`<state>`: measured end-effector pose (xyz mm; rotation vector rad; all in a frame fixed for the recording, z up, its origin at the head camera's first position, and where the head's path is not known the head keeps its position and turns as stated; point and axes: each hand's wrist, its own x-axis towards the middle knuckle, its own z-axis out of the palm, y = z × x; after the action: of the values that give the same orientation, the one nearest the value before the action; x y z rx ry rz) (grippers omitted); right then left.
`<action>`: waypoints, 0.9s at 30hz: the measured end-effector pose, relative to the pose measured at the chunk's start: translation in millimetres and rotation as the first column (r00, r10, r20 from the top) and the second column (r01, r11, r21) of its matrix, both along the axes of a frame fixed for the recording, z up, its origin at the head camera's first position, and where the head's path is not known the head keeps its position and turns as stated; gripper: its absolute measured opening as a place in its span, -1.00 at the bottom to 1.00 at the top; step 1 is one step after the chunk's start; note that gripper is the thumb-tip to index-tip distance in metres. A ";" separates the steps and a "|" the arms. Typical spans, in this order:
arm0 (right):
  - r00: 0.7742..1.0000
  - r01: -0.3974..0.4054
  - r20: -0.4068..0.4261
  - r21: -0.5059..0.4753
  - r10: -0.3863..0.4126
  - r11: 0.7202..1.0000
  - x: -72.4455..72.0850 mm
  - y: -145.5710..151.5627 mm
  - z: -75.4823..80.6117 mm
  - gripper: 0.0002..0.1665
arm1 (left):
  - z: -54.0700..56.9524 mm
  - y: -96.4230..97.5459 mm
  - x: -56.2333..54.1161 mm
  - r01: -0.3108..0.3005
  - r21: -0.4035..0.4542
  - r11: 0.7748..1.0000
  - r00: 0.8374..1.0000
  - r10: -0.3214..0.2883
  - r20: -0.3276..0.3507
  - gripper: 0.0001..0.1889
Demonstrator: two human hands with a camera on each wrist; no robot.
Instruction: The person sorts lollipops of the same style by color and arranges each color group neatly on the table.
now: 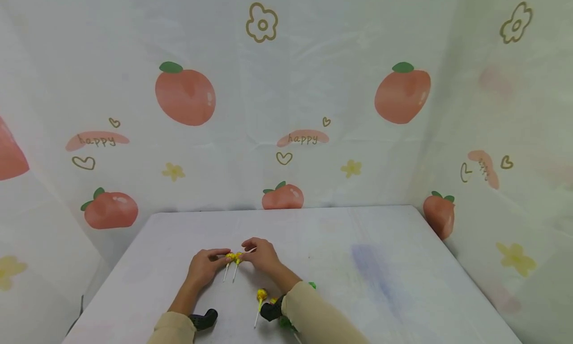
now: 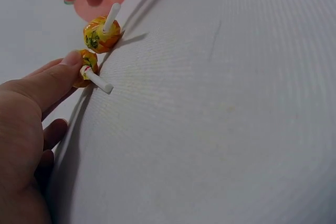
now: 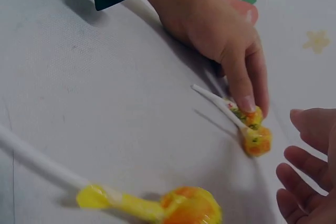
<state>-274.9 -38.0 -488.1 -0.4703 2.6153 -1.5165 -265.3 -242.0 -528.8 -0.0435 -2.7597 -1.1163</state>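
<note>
My left hand (image 1: 202,270) pinches a yellow-wrapped lollipop (image 2: 90,60) between thumb and fingers, its white stick slanting toward me. Right beside it stands a second yellow lollipop (image 2: 100,36), the two heads close together on the table. In the right wrist view, my right hand (image 3: 312,174) is just apart from this second lollipop (image 3: 257,141), with fingers loosely spread and nothing in them. Nearer to me, another yellow lollipop (image 1: 261,295) lies on the table, its stick pointing toward me.
By the right sleeve are a partly hidden yellow lollipop (image 1: 273,300), a green lollipop (image 1: 285,323) and a small green-wrapped piece (image 1: 312,285). The white table (image 1: 340,304) meets a curtain (image 1: 304,85) printed with fruit at its back edge. Black straps sit at both wrists.
</note>
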 end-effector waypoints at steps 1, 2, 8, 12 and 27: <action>1.000 -0.009 0.003 0.004 0.009 1.000 0.6 2.7 2.3 -0.70 | 0.2 0.0 0.3 -0.001 0.003 1.000 1.000 0.001 0.005 -0.70; 1.000 -0.020 0.001 0.010 0.020 1.000 1.0 5.5 4.2 -0.69 | 0.5 0.1 0.7 -0.001 0.008 1.000 1.000 0.001 0.009 -0.70; 0.994 -0.061 0.089 -0.035 0.064 0.998 7.7 23.9 18.1 -0.66 | 1.1 0.2 1.6 0.000 0.009 1.000 1.000 0.000 0.019 -0.71; 0.990 -0.068 0.120 -0.050 0.073 0.996 15.0 37.8 24.2 -0.66 | 0.8 0.8 2.3 -0.006 0.009 1.000 1.000 0.006 0.025 -0.71; 0.971 -0.226 0.091 0.066 0.220 0.972 29.7 80.9 15.4 -0.62 | 0.8 1.1 3.2 0.001 -0.005 1.000 1.000 -0.001 0.017 -0.70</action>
<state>-245.2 42.9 -472.7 -0.6546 2.4510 -1.3329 -262.2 -240.9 -527.9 -0.0365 -2.7776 -1.1143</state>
